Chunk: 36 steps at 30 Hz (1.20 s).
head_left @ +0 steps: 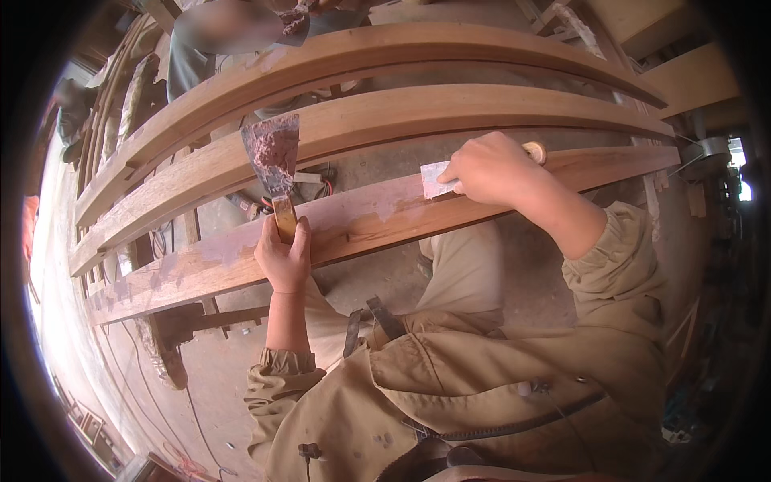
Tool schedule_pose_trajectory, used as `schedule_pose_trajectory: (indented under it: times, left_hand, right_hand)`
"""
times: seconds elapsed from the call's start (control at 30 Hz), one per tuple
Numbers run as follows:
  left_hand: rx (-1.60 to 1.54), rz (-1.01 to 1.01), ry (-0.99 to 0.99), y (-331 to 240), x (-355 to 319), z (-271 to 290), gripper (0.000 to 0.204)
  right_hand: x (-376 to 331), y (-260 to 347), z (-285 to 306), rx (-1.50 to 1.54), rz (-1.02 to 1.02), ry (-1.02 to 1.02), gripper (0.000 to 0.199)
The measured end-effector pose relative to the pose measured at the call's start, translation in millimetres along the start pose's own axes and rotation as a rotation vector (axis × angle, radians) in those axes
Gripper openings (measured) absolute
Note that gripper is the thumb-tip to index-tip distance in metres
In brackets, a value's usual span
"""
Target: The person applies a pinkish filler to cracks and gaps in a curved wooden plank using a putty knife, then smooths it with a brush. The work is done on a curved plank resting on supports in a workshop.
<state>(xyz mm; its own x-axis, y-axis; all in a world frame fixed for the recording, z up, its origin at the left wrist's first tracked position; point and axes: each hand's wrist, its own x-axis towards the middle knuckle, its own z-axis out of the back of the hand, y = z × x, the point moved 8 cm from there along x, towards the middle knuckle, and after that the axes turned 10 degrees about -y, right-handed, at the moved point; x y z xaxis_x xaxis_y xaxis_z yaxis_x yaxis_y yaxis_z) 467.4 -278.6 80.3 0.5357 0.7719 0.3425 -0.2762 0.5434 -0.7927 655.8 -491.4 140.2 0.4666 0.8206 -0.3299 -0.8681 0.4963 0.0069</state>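
My left hand point(285, 255) is closed round the wooden handle of a wide putty knife point(277, 157), its blade upward and loaded with a lump of pinkish-brown filler point(275, 151). Closed on a smaller putty knife point(436, 180), my right hand point(491, 170) presses its pale-smeared blade to the upper face of the nearest wooden beam point(353, 234). The round butt of that knife's handle shows beyond the fist. Pinkish filler patches cover much of the beam, around the blade and toward the left end. Bare wood shows at its right end.
Two more long beams point(418, 103) lie beyond, roughly parallel to the nearest one. A person in a grey-green sleeve point(189, 64) is across from me, and another stands at far left. A power tool point(243, 205) and cables lie below the beams. A support point(165, 353) stands under the left end.
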Motion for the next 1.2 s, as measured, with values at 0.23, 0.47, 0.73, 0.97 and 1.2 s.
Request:
schedule_pose_trajectory:
  times: [0.23,0.47,0.73,0.97,1.2]
  left_hand:
    - [0.007,-0.015,0.0,0.3,-1.7,-0.9,0.023]
    - [-0.026,-0.031,-0.015,1.5,-0.1,0.7,0.024]
    - [0.001,-0.067,-0.02,-0.8,0.8,2.2,0.024]
    - [-0.016,-0.039,-0.013,-1.1,-0.2,0.6,0.025]
    - [-0.03,-0.056,-0.036,-6.0,1.0,3.0,0.025]
  right_hand:
    - [-4.8,-5.4,-11.5,0.231,-0.002,-0.094,0.026]
    - [-2.2,-11.3,4.6,0.233,0.031,-0.182,0.027]
    - [-10.2,-23.2,-15.4,0.253,-0.006,-0.111,0.027]
    - [-24.9,-32.3,-50.6,0.393,-0.033,-0.275,0.028]
    - [-17.6,-21.0,10.1,0.279,-0.001,-0.266,0.028]
